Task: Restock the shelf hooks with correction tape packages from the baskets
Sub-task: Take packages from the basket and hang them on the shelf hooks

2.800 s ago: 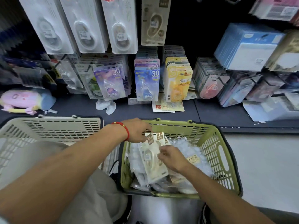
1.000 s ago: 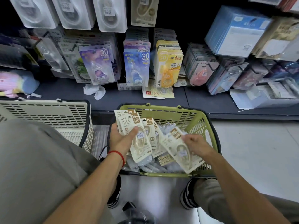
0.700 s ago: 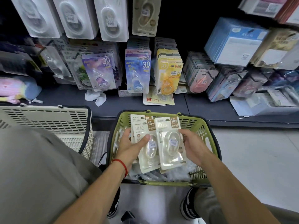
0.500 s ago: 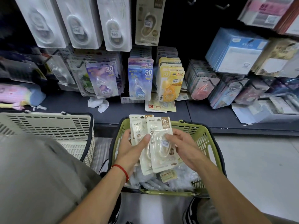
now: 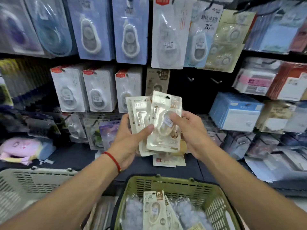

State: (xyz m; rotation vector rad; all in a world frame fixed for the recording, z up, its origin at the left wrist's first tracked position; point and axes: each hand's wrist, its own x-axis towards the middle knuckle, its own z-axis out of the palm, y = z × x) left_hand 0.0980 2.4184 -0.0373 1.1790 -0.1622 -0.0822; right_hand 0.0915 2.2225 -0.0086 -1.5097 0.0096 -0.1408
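My left hand (image 5: 128, 140) grips a stack of beige correction tape packages (image 5: 138, 113), thumb across the front. My right hand (image 5: 191, 131) pinches the front package (image 5: 164, 123) of that stack, thumb on its clear blister. Both hands are raised in front of the shelf wall, just below a hook with matching beige "15" packages (image 5: 157, 80). Two bare hooks (image 5: 191, 78) stick out of the dark panel to the right of it. Below, the green basket (image 5: 214, 196) holds another beige package (image 5: 153, 209) among clear wrapped bundles.
A cream basket (image 5: 33, 181) stands at the lower left. White and blue tape packs (image 5: 98, 90) hang in rows above and to the left. Blue boxed stock (image 5: 235, 112) sits on the right. A pink plush case (image 5: 21, 146) lies on the shelf ledge.
Both hands have lifted the beige packages out of the green basket up to the shelf hooks. My view has tilted upward from the basket to the wall.
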